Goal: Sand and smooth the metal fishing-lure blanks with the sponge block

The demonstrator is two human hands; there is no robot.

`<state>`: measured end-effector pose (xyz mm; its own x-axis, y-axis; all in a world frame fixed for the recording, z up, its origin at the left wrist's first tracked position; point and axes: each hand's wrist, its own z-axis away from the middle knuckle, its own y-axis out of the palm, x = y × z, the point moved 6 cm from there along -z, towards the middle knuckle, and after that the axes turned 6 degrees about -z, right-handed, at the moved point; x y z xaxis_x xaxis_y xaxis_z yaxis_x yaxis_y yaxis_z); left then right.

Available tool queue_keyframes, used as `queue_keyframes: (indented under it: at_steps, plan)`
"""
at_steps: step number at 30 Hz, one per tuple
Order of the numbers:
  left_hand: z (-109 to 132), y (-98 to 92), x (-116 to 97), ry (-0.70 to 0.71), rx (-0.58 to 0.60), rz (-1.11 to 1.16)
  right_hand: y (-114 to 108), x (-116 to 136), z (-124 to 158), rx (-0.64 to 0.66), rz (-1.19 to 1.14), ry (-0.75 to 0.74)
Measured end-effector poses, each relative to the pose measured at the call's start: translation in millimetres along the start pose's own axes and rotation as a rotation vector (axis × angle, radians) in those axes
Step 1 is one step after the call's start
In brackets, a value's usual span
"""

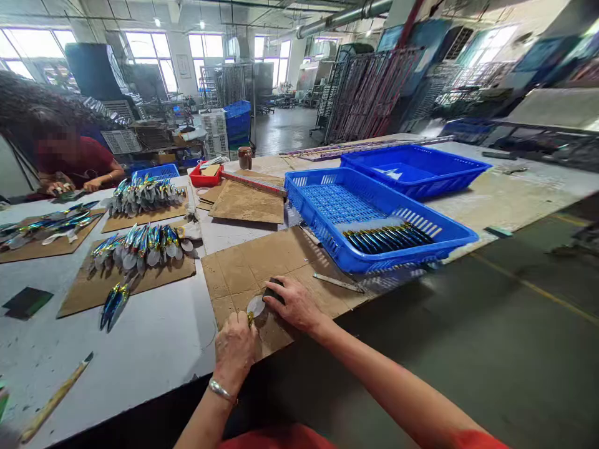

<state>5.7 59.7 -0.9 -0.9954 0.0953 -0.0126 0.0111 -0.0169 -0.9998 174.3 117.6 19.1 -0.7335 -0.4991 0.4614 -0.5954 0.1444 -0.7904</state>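
My left hand (235, 345) is closed around a fishing lure (251, 317), and only its gold end shows past the fingers. A round, whitish translucent lip (256, 305) sticks out from the lure toward my right hand. Pinched in my right hand (297, 304) is a small dark rectangular pad (273, 291), resembling folded sandpaper, close beside the lip. Both hands work low over a cardboard sheet (238, 268) at the table's edge. Just left of it, two blue-and-gold lures (114, 307) lie by a cardboard piece heaped with similar lures (145, 246).
A blue crate (374, 265) with a row of dark lures (388, 237) stands right of the cardboard, behind a flat strip (337, 283). Behind it sits another blue tray (416, 187). A brush-like tool (56, 399) lies front left. Across the table a co-worker (82, 162) handles something small.
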Motion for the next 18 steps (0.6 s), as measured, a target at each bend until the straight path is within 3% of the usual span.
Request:
queue_keyframes:
  at_steps: [8, 14, 18]
  plan:
    - [0, 2.6, -2, 0.014, 0.006, 0.025, 9, 26, 8, 0.046, 0.046, -0.029]
    - [0, 3.5, -1, -0.001, -0.009, 0.058, 8, 22, 4, 0.065, 0.122, 0.022]
    - [0, 5.3, -1, -0.012, 0.023, 0.097, 9, 30, 5, 0.084, 0.095, -0.08]
